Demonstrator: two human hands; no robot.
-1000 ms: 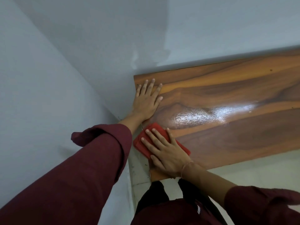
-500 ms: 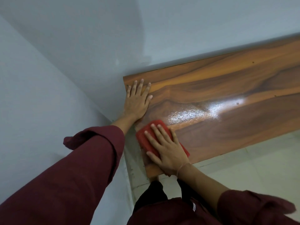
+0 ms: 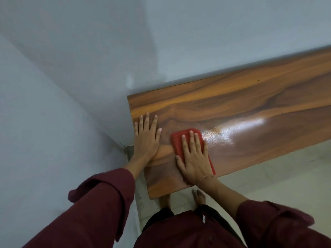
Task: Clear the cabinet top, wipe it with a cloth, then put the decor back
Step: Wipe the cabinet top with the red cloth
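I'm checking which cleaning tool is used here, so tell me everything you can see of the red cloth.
The red cloth is a small, folded, roughly rectangular pad of soft-looking fabric, plain red with no visible pattern. It lies flat on the glossy wooden cabinet top near its left end. The right hand is spread flat on it, fingers extended, hiding its middle; red edges show beyond the fingertips and along the hand's right side. The left hand rests on the wood beside it, not touching it.
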